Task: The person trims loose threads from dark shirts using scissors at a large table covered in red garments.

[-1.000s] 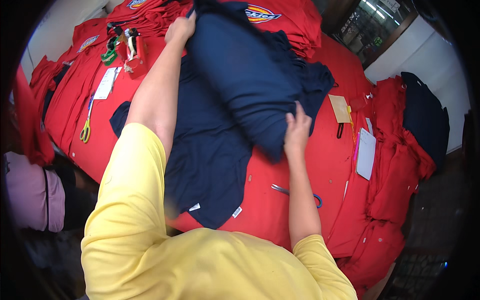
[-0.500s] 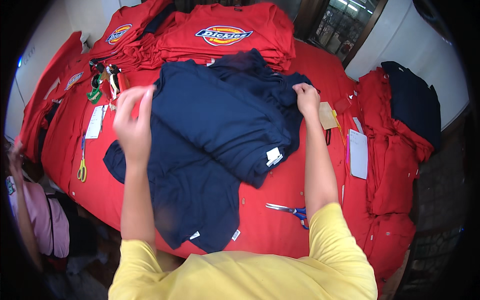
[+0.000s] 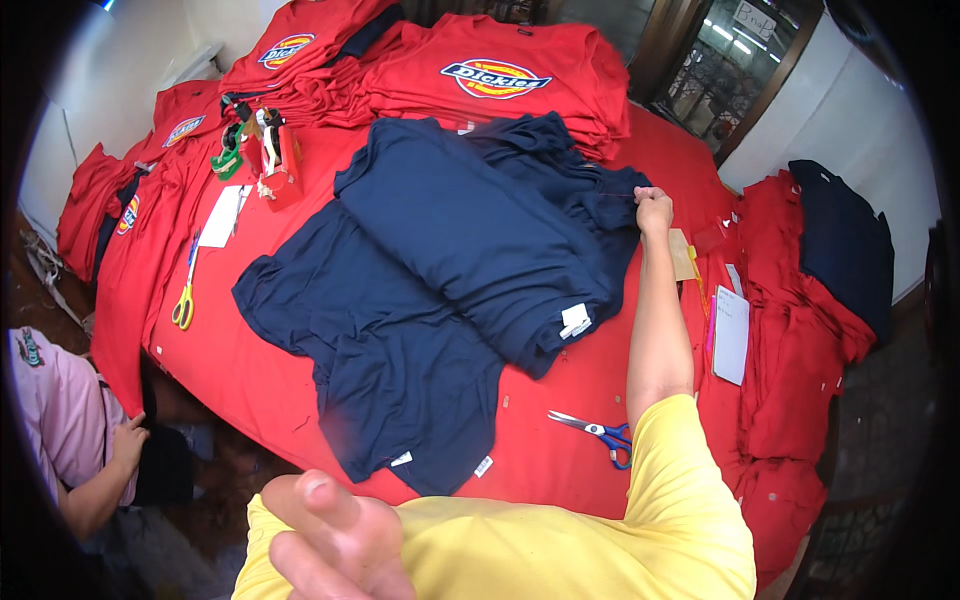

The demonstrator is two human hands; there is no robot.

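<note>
Navy garments (image 3: 455, 240), edge in right hand (image 3: 655, 212), beyond left hand (image 3: 355, 540).

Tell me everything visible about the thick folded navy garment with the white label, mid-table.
The thick, folded navy-blue cloth garment looks soft and plain, lightly wrinkled, with a white label at its lower right end. It lies slantwise, upper left to lower right, partly over spread navy cloth on the red cloth-covered table. The right hand is at navy fabric near its right side; whether that is the same piece isn't clear.
</note>
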